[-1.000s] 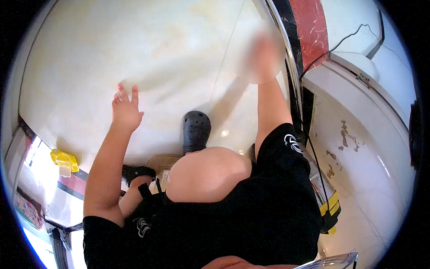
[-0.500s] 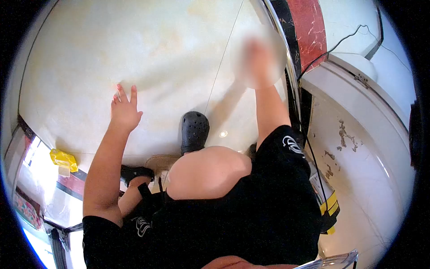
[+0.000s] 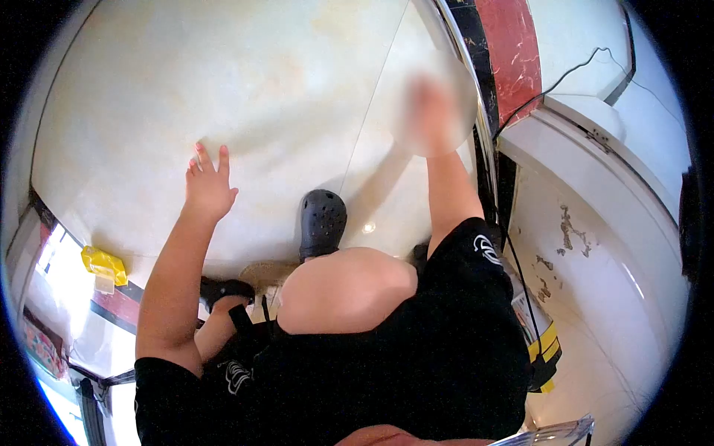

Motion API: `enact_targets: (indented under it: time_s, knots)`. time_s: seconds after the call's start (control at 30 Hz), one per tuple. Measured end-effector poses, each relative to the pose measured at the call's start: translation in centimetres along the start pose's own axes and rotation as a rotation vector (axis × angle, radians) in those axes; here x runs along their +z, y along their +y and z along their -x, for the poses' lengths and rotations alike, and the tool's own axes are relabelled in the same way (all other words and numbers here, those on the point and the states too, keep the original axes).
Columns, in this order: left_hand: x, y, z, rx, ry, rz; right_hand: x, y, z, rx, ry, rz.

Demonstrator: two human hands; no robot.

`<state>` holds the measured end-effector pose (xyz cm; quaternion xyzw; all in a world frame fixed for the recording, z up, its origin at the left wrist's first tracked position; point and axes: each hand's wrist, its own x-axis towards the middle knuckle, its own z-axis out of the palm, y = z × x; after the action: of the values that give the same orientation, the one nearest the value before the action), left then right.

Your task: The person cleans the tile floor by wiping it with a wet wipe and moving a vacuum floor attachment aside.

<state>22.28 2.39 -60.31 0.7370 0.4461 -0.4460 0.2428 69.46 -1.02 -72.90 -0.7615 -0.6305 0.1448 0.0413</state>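
Note:
Over the pale floor [image 3: 282,97], my left hand [image 3: 210,186] has its fingers apart and holds nothing. My right hand [image 3: 433,111] is at the upper right, near a shiny metal edge [image 3: 476,82]. A blurred patch covers it, so its fingers and anything in them cannot be made out. Between and below the hands are a dark clog with holes [image 3: 323,223] and a rounded area of bare skin [image 3: 348,290]. Another dark shoe [image 3: 227,288] shows at the lower left.
A yellow packet [image 3: 104,265] lies at the left. Black and red stone trim [image 3: 509,56] runs along the right, beside a white panel [image 3: 595,163] with a dark cable [image 3: 565,78]. A yellow and black item [image 3: 547,357] sits at the lower right.
My right hand has come slightly down in the view, closer to my body. My left hand keeps its spread pose in nearly the same place.

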Motion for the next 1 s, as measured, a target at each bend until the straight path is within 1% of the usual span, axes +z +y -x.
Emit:
enact_targets:
  time_s: [0.03, 0.13, 0.17, 0.3, 0.37, 0.43, 0.47, 0.53, 0.6, 0.67, 0.7, 0.77, 0.8, 0.83, 0.87, 0.93, 0.97, 1.0]
  knots:
    - [0.0, 0.1, 0.1, 0.004, -0.007, 0.0, -0.3, -0.3, -0.8, -0.019, 0.003, 0.014]
    - [-0.4, 0.2, 0.3, -0.005, 0.011, -0.001, -1.1, -1.6, -1.5, 0.071, -0.116, 0.308]
    - [-0.7, 0.3, 0.4, -0.014, -0.025, 0.014, -2.0, -2.0, -1.1, 0.053, -0.056, 0.136]
    - [-1.7, 0.2, 0.5, -0.025, -0.09, 0.052, -1.4, 0.8, 3.8, 0.057, 0.021, -0.033]
    - [-1.8, 0.4, 0.4, -0.031, -0.09, 0.04, -2.3, 0.8, 5.0, 0.071, 0.058, -0.084]
    - [-1.6, 0.4, 0.4, -0.038, -0.101, 0.019, -4.3, -0.7, 4.3, 0.24, 0.043, 0.447]
    - [-1.5, 0.5, 0.4, -0.044, -0.099, -0.005, -4.5, -1.0, 3.1, 0.246, 0.039, 0.445]
    - [-1.4, 0.7, 0.5, -0.041, -0.098, -0.035, -4.5, -1.4, -1.0, 0.503, 0.09, 0.321]
    - [-1.4, 0.6, 0.4, -0.042, -0.082, -0.029, -5.5, -5.7, -4.7, 0.791, 0.09, -0.137]
    - [-1.6, 0.4, 0.3, -0.039, -0.081, -0.014, -4.5, -10.3, -4.9, 0.062, 0.008, 0.455]
    - [-1.6, 0.4, 0.3, -0.036, -0.086, 0.01, -3.9, -13.1, -4.3, -0.081, 0.004, 0.448]
    - [-1.6, 0.5, 0.3, -0.033, -0.082, 0.008, -4.6, -19.6, -2.3, -0.214, -0.377, 0.36]
    - [-1.5, 0.5, 0.2, -0.035, -0.082, 0.003, -3.3, -20.7, 0.4, -0.356, -0.362, 0.278]
    - [-1.3, 0.4, 0.2, -0.033, -0.087, 0.002, -2.2, -20.9, 3.0, -0.515, -0.3, 0.203]
    - [-1.1, 0.4, 0.2, -0.03, -0.079, 0.003, -1.7, -20.4, 4.7, -0.511, -0.305, 0.198]
    - [-0.9, 0.2, 0.2, -0.027, -0.077, -0.003, -2.6, -18.9, 6.5, -0.542, -0.437, 0.139]
    - [-1.0, 0.2, 0.3, -0.026, -0.07, 0.013, -3.4, -17.5, 5.6, -0.326, -0.652, 0.191]
    - [-0.9, 0.2, 0.3, -0.026, -0.062, 0.03, -3.8, -14.5, 6.0, -0.184, -0.559, 0.264]
